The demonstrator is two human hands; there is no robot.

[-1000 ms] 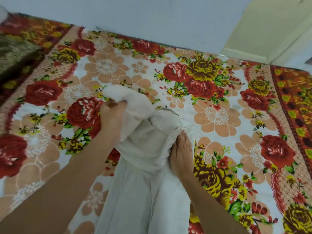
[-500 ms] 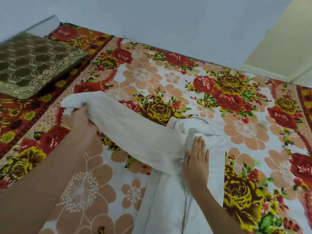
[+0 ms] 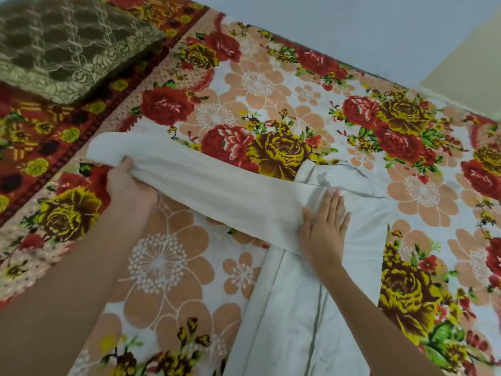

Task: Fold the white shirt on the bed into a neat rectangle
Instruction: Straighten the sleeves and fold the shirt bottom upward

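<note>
Nearest, at six o'clock, the body of the white shirt [image 3: 295, 308] lies lengthwise on the bed [image 3: 173, 267], folded into a narrow strip that runs from the lower edge of the view up toward the middle. A floral bedspread [image 3: 423, 191] covers the bed, with red and yellow roses and peach blossoms on white, and a dark red patterned border along nine o'clock. The right hand [image 3: 324, 226] rests flat on the shirt near its upper part, palm down, its fingers [image 3: 334, 204] straight, close together and holding nothing. From under that hand a long sleeve [image 3: 206, 183] stretches toward nine o'clock, pulled out nearly straight across the bedspread. The left hand [image 3: 127, 183] grips the sleeve near its far end, fingers curled around the cloth, with the cuff just past them at ten o'clock. The collar area sits crumpled just beyond the right hand at one o'clock. Farther off, at eleven o'clock, an olive-brown patterned cushion [image 3: 67, 44] lies on the border. Beyond the bed at twelve o'clock stands a pale grey wall [image 3: 352, 31], meeting a cream panel [image 3: 469, 66] at two o'clock.
</note>
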